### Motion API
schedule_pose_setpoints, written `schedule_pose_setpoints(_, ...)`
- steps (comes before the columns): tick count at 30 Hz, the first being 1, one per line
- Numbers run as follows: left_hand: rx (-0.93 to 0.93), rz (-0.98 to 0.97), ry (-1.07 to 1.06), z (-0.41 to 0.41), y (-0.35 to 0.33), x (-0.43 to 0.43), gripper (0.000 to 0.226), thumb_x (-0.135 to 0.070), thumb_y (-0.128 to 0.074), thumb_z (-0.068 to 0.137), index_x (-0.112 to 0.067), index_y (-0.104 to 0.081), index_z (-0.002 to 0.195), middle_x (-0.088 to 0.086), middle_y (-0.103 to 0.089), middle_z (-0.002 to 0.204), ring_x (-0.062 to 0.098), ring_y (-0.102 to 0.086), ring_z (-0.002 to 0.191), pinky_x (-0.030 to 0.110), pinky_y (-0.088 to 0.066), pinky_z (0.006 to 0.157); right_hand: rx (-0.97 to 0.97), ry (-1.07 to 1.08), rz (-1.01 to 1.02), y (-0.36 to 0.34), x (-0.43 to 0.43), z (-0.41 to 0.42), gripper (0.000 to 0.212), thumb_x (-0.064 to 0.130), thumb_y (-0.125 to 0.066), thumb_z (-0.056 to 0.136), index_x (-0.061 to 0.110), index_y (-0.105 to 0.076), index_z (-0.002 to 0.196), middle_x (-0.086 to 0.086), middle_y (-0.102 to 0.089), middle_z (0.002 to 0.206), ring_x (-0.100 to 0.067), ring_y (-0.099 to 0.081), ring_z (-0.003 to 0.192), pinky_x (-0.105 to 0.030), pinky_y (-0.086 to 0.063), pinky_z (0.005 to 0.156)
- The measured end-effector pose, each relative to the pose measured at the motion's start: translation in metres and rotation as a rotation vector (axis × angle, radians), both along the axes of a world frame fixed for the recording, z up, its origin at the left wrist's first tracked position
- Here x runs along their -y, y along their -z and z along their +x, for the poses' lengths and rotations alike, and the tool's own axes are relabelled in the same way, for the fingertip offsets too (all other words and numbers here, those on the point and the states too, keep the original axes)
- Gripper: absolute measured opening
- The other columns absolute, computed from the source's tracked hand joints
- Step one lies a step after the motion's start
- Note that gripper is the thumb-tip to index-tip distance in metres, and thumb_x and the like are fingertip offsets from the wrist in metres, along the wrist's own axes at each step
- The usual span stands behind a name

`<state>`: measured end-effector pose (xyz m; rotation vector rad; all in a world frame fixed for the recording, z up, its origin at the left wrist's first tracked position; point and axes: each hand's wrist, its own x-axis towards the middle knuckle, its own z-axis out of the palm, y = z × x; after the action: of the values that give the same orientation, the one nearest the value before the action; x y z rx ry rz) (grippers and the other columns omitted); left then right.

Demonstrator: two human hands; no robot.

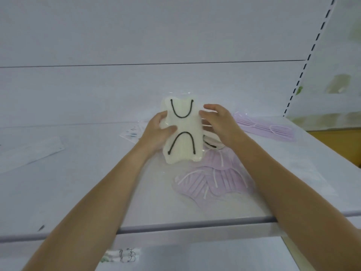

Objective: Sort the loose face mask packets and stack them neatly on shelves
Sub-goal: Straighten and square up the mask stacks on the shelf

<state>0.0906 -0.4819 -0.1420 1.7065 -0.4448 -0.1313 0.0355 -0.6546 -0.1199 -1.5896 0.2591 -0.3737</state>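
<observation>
Head view shows us holding a cream mask packet point(182, 132) upright above the shelf point(88, 192), lifted clear of the pile beneath it. Our left hand point(156, 132) grips its left edge, with the thumb pressed across the front between the two black ear loops and the fingers hidden behind. Our right hand point(218, 124) meets the right edge near the top. Its fingertips touch the wrapper, but we cannot tell whether they pinch it or only steady it. Below and to the right, purple mask packets point(213, 184) lie overlapping on the shelf. Another purple packet point(265, 128) lies further back on the right, and white packets point(132, 132) sit just behind our left hand. A long flat packet point(29, 151) lies well apart on the left.

We judge the cream packet to be light and soft, since its outline looks wavy in the grip. The clear wrapper is glossy, so it is likely slippery. Nothing seems fragile, though hard squeezing could crease the masks inside. The best hold, we think, is at both long edges, fingers flat behind and thumbs in front, so it lands square on its matching stack; a one-corner pinch would let it droop and slide
</observation>
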Motion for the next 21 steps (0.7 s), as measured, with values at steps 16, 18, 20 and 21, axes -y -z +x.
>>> schedule_pose_setpoints(16, 0.033, -0.013, -0.221, 0.005, 0.000, -0.011, 0.046, -0.009, -0.046, 0.089, -0.024, -0.050, 0.132, -0.003, -0.047, 0.136, 0.016, -0.048, 0.123, 0.037, -0.040, 0.106, -0.171, 0.268, -0.614, 0.005, 0.058, -0.011, 0.053, 0.012, -0.064, 0.082, 0.013, -0.046, 0.132, -0.009, -0.058, 0.118, -0.024, -0.055, 0.103, -0.024, -0.036, 0.079)
schedule_pose_setpoints(18, -0.003, -0.053, -0.194, 0.003, -0.001, -0.010, 0.037, -0.022, -0.052, 0.091, -0.028, -0.054, 0.128, -0.009, -0.049, 0.132, 0.012, -0.048, 0.123, 0.033, -0.040, 0.103, 0.021, 0.341, -0.322, -0.004, 0.050, -0.013, 0.054, 0.016, -0.066, 0.082, 0.016, -0.044, 0.132, -0.001, -0.059, 0.099, -0.018, -0.058, 0.088, -0.027, -0.043, 0.075)
schedule_pose_setpoints(20, -0.008, -0.112, -0.136, 0.001, -0.004, -0.006, 0.027, -0.036, -0.054, 0.093, -0.028, -0.060, 0.118, -0.011, -0.057, 0.124, 0.010, -0.051, 0.120, 0.032, -0.040, 0.103, 0.086, 0.271, -0.054, -0.009, 0.034, -0.012, 0.059, 0.017, -0.068, 0.082, 0.017, -0.039, 0.134, 0.001, -0.058, 0.088, -0.016, -0.061, 0.082, -0.032, -0.052, 0.076)
schedule_pose_setpoints(21, 0.007, -0.123, -0.095, -0.001, -0.005, -0.004, 0.025, -0.040, -0.053, 0.093, -0.028, -0.062, 0.113, -0.011, -0.059, 0.120, 0.009, -0.052, 0.118, 0.032, -0.039, 0.104, 0.073, 0.212, -0.020, -0.007, 0.024, -0.012, 0.063, 0.019, -0.069, 0.082, 0.016, -0.035, 0.136, 0.001, -0.057, 0.087, -0.016, -0.062, 0.081, -0.034, -0.054, 0.075)
